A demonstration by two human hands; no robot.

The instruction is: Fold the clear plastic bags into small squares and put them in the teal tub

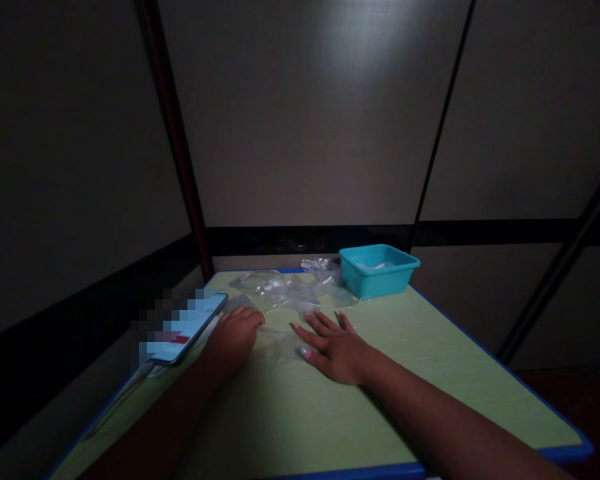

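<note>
A clear plastic bag [283,343] lies flat on the table between my two hands. My left hand [235,337] is closed, with its curled fingertips at the bag's upper left edge. My right hand [337,350] rests palm down with spread fingers, its thumb and fingertips over the bag's right side. Beyond the hands is a loose heap of crumpled clear plastic bags [293,293].
A turquoise plastic basin [380,277] with some clear plastic inside stands at the far right of the pale green table [430,373], which has a blue edge. At the left edge a phone [190,330] leans, with a cable [115,403] beside it. Panelled walls enclose the far and left sides.
</note>
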